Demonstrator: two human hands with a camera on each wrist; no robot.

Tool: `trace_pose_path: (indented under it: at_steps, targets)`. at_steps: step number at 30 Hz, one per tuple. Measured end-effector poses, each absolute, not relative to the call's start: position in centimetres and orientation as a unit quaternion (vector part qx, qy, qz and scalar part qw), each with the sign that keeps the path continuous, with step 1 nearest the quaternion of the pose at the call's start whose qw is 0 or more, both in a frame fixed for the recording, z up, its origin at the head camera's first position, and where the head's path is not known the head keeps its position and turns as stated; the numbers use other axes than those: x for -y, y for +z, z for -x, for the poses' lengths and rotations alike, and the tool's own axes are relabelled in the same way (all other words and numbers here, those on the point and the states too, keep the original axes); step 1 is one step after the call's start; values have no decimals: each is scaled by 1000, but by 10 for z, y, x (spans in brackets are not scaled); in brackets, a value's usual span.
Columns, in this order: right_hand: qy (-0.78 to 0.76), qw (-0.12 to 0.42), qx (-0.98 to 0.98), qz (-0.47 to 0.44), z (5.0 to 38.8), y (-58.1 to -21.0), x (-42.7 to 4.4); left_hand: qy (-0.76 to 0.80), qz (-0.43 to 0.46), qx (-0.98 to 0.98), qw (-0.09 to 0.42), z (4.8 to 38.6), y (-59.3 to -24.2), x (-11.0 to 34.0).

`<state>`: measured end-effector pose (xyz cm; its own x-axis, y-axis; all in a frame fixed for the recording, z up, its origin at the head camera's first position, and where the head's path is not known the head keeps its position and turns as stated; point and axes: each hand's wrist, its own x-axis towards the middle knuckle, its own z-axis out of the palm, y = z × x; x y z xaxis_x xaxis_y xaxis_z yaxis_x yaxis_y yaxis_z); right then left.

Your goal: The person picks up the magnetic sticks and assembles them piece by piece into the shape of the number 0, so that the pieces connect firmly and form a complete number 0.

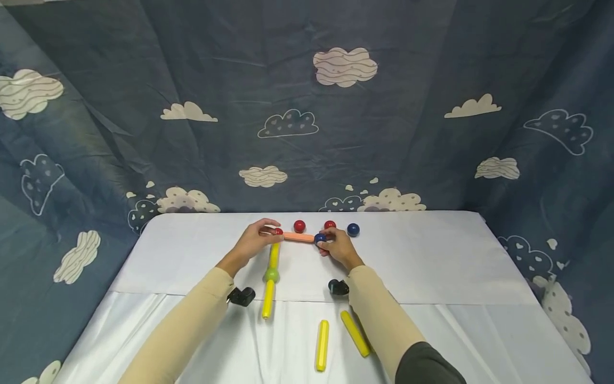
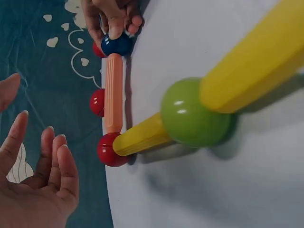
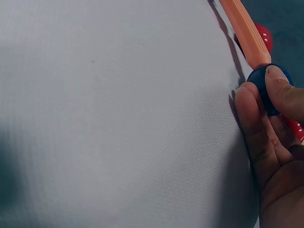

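My right hand (image 1: pixel 341 247) pinches a dark blue ball (image 3: pixel 264 88) between thumb and fingers. That ball sits on the right end of an orange ribbed stick (image 1: pixel 298 237). At the stick's other end is a red ball (image 2: pixel 110 152), from which a yellow stick (image 1: pixel 274 256) runs toward me to a green ball (image 1: pixel 271 275). A second yellow stick (image 1: pixel 268 300) continues from the green ball. Beside the red ball is my left hand (image 1: pixel 250 241); in the left wrist view its fingers are spread and apart from the pieces.
Behind the orange stick lie two loose red balls, one at the middle (image 1: pixel 299 226) and one behind my right hand (image 1: pixel 329 224). A loose blue ball (image 1: pixel 353 230) is to the right. Two yellow sticks, one upright in view (image 1: pixel 322 345) and one slanted (image 1: pixel 355 334), lie nearer on the white cloth (image 1: pixel 431 256).
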<state>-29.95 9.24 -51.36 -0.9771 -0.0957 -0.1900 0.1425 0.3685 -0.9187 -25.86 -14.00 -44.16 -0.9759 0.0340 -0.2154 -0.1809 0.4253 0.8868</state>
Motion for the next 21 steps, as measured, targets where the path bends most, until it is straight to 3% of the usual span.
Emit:
trace_pose_path:
  at_steps: [7,14,21]
  targets:
    - [-546,98,-832,-29,301,-512,-93,523,10,-845,110,296,-439,120]
    - [-550,108,-828,-33,297,-514,-89,483,-9,-868,115,314,-457,111]
    - [-552,89,-828,-39,295,-515,-88,522,1,-850,64,326,-477,107]
